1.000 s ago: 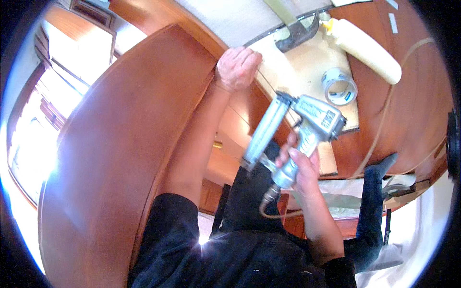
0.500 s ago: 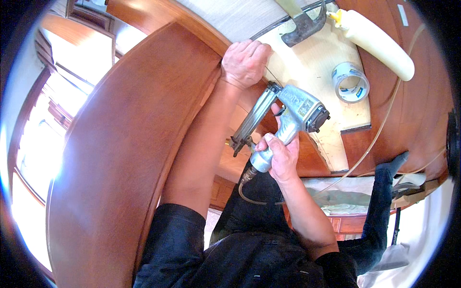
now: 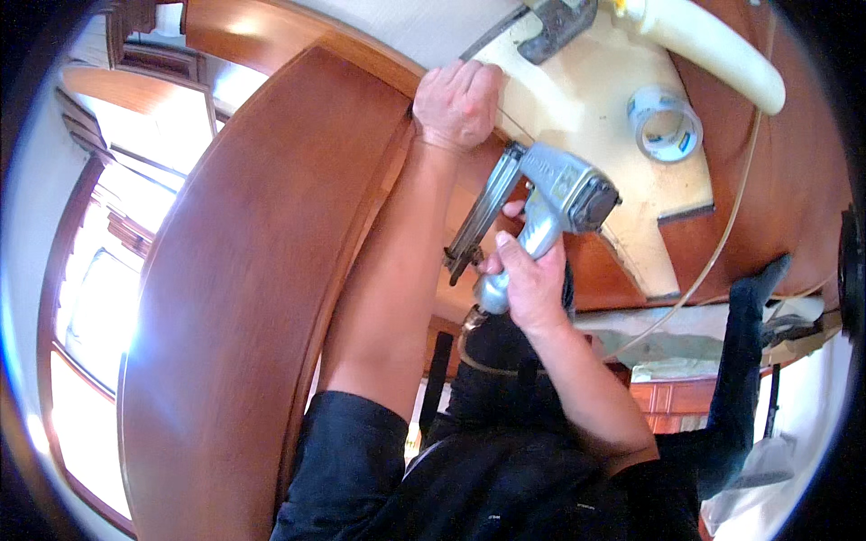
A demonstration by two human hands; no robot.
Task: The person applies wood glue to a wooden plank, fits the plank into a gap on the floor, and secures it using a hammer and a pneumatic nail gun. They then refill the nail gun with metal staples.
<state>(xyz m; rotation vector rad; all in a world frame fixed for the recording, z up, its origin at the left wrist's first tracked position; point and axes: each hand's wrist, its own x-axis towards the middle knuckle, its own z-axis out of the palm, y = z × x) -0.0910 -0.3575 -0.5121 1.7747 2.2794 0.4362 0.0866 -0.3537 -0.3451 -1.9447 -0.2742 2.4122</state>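
Note:
My right hand [image 3: 538, 284] is wrapped round the grip of a silver pneumatic nail gun [image 3: 566, 189]. Its magazine slants down to the left, and its nose lies close to my left wrist by the wood edge. A thin air hose joins the bottom of the grip. My left hand [image 3: 457, 104] is closed in a fist against the wooden trim, knuckles up. Its fingertips and anything inside them are hidden. Beside that fist lies a pale board [image 3: 577, 108], and a thin dark line runs from the hand toward the gun's nose.
On the pale board are a hammer [image 3: 557, 32], cut off by the top edge, and a roll of clear tape [image 3: 666, 124]. A cream squeeze bottle [image 3: 713, 50] lies at upper right. The hose [image 3: 717, 248] loops down the right side. A large curved brown wood panel [image 3: 244, 298] stands left of my arm.
The view has shifted slightly, so the hammer and bottle sit higher and are more cut off. Both hands keep their hold, with the nail gun still close to my left wrist.

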